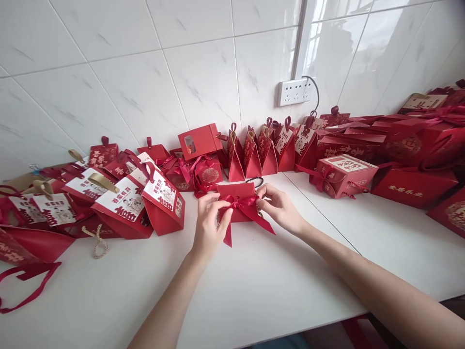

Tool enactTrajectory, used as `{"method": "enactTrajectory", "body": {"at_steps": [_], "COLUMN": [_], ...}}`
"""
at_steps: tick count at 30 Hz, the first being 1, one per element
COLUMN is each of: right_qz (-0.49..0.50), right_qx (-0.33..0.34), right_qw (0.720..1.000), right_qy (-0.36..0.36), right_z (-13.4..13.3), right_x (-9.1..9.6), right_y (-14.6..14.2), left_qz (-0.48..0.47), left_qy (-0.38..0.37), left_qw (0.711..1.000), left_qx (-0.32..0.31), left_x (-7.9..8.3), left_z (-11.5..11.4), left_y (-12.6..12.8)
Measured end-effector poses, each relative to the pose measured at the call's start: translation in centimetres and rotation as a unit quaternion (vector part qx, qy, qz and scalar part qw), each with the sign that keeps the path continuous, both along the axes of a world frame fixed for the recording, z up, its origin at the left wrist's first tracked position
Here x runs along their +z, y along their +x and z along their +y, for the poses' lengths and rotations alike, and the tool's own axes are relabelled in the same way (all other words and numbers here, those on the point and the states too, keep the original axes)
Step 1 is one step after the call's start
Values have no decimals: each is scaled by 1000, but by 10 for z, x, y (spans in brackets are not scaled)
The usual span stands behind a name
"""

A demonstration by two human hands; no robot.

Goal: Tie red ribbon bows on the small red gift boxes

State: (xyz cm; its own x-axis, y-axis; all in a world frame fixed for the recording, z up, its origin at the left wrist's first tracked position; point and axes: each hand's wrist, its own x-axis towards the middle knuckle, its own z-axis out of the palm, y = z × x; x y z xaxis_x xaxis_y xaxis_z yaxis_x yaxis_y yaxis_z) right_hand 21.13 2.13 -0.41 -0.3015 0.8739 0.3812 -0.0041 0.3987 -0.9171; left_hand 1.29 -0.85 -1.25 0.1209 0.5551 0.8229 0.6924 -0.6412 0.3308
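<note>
midway between the left hand (209, 224) and right hand (280, 205), the red box (238, 189) lies long axis left-to-right; each hand pinches one loop of its ribbon bow (237, 204).

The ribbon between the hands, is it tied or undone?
Tied: the ribbon has a knot at its middle, with two tails hanging past the red box.

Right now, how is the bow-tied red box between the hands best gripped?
Probably by the left and right ends of the red box, coming from either side: the bow sits mid-front and its tails trail below, so a front grip could crush them.
</note>
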Motion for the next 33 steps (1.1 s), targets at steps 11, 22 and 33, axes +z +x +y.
{"method": "enactTrajectory", "body": {"at_steps": [11,22,33], "right_qz": [-37,-9,-11], "right_qx": [-60,-53,-54], "right_qw": [991,992,998], "right_qy": [113,111,42], "right_z": [4,3,2], "right_x": [-5,-4,-1], "right_y": [1,3,2], "left_qz": [13,-111,-167], "left_qy": [51,-28,-197], "left_qw": [999,993,966], "left_qx": [-6,10,13], "left_x": [6,-2,9], "left_z": [0,0,-5], "left_y": [-1,2,7]}}
